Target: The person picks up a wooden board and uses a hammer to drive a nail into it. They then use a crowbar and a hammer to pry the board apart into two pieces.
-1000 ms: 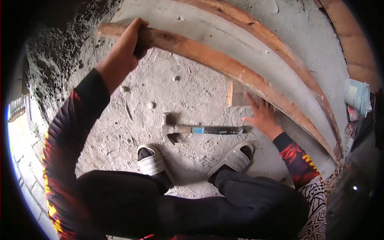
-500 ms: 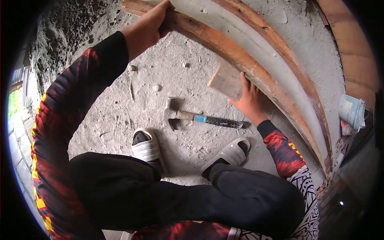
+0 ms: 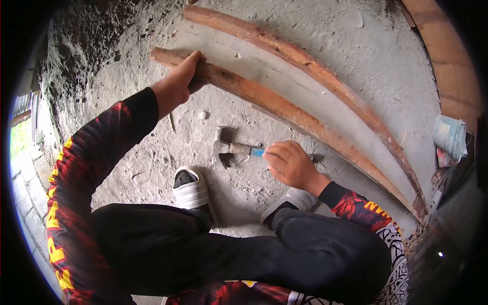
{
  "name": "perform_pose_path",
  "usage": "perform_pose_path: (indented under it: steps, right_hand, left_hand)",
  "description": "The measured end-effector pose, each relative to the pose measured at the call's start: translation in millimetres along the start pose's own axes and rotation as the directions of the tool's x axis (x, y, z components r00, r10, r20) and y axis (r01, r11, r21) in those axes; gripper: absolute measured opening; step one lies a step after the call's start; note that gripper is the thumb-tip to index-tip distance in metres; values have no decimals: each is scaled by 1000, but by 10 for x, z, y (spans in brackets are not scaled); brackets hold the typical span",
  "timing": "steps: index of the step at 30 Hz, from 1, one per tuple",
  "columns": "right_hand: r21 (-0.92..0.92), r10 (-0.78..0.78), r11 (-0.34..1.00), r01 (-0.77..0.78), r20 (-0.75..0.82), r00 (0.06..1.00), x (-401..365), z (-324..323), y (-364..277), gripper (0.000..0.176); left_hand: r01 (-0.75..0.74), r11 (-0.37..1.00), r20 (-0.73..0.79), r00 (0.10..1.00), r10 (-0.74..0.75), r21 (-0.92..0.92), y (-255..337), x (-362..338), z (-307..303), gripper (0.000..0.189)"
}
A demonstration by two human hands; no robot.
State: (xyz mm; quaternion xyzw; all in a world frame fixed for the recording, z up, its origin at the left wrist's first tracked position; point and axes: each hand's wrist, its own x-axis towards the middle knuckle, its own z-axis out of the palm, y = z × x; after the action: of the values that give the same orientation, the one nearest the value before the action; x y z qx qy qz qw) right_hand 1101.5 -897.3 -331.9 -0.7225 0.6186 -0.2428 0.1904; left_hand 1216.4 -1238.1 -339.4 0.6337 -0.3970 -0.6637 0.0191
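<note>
My left hand (image 3: pixel 180 81) is wrapped round the near reddish-brown wooden beam (image 3: pixel 269 99) close to its left end. A claw hammer (image 3: pixel 222 147) with a blue band on its grip lies on the rough floor in front of my feet. Over its handle is my right hand (image 3: pixel 291 165), fingers curled round the grip and hiding most of it. Only a narrow edge of a wood block (image 3: pixel 272 115) shows along the near side of the beam; the rest is hidden beneath it.
A second wooden beam (image 3: pixel 310 63) runs behind the first, and the two converge at the right. A pale blue container (image 3: pixel 449 136) stands at the far right beside a brown board (image 3: pixel 450 63). Both sandalled feet (image 3: pixel 193 189) are near the hammer.
My right hand has left the wood block and come down onto the hammer's handle. The near beam has moved toward me over the block, with my left hand still on it.
</note>
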Motion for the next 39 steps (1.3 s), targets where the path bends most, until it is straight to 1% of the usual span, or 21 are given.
perform_pose_path:
  steps: [2, 5, 7, 11, 13, 14, 16, 19, 21, 22, 24, 25, 26, 28, 30, 32, 33, 34, 36, 38, 39]
  right_hand:
    - [8, -22, 1000, 22, -58, 998, 72, -29, -98, 26]
    - [11, -45, 999, 46, -71, 996, 107, -53, -103, 25]
    - [67, -13, 998, 8, 78, 997, 51, 11, -1, 23]
    - [71, 15, 997, -24, 126, 992, -100, 192, 19, 30]
    - [-152, 192, 972, -178, 85, 978, -131, 246, 59, 41]
    - [-154, 183, 974, -169, 86, 979, -170, 290, 135, 41]
    - [-180, 248, 962, -205, 264, 932, -312, 356, 265, 49]
    - [-203, 275, 955, -219, 319, 907, -333, 418, 339, 42]
    - [-228, 283, 951, -210, 359, 890, -295, 434, 334, 39]
    - [-198, 308, 946, -256, 308, 900, -290, 437, 295, 37]
    - [-160, 321, 945, -287, 259, 911, -271, 428, 220, 35]
    - [-51, 371, 927, -372, 281, 885, -259, 396, 194, 36]
    - [54, 417, 889, -454, 310, 855, -237, 360, 161, 37]
    - [40, 422, 889, -455, 312, 851, -41, 120, 27, 37]
    - [-27, 526, 799, -601, 516, 676, 176, -124, -36, 36]
    - [15, 501, 801, -599, 530, 684, 256, -264, -31, 37]
    - [59, 485, 793, -606, 542, 687, 291, -346, -12, 40]
    - [52, 479, 800, -597, 543, 690, 350, -443, 37, 40]
    - [227, 402, 773, -592, 547, 735, 592, -663, 210, 46]
    - [234, 356, 829, -507, 478, 803, 991, -890, 347, 45]
    - [220, 354, 837, -501, 480, 803, 1217, -952, 352, 45]
  left_hand:
    - [-36, 999, 7, 999, 37, -38, -126, 10, -17, 39]
    - [45, 996, 7, 999, -44, -71, -320, 147, -102, 44]
    - [31, 996, -19, 999, -32, -83, -383, 145, -79, 44]
    - [29, 996, -9, 1000, -30, -79, -408, 256, -107, 43]
    - [22, 996, 4, 1000, -22, -83, -394, 244, -108, 43]
    - [28, 997, -26, 999, -30, -66, -391, 239, -93, 42]
    - [41, 998, -58, 997, -44, -44, -394, 185, -95, 42]
    - [56, 998, 11, 998, -55, -34, -392, 146, -139, 45]
    - [50, 999, 64, 997, -51, 16, -380, 98, -144, 53]
    - [47, 999, 50, 998, -47, 8, -365, 56, -173, 53]
    - [80, 985, 188, 976, -109, 155, -338, 6, -270, 76]
    - [38, 970, 283, 953, -108, 241, -327, 11, -354, 95]
    - [40, 972, 270, 957, -104, 233, -311, 4, -453, 95]
    - [6, 965, 176, 983, -54, 263, -290, -7, -645, 102]
    - [-41, 959, -61, 996, 61, 280, -233, 59, -865, 108]
    - [-148, 929, -294, 922, 254, 338, -214, 254, -1048, 98]
    - [-201, 877, -357, 856, 374, 436, -236, 463, -1167, 86]
    - [-203, 882, -366, 853, 373, 425, -179, 497, -1227, 86]
    - [-431, 533, -140, 668, 731, 729, -88, 529, -1336, 76]
    - [-509, 327, 53, 597, 801, 796, -1, 445, -1306, 61]
    - [-460, 388, 27, 672, 740, 799, 24, 434, -1256, 61]
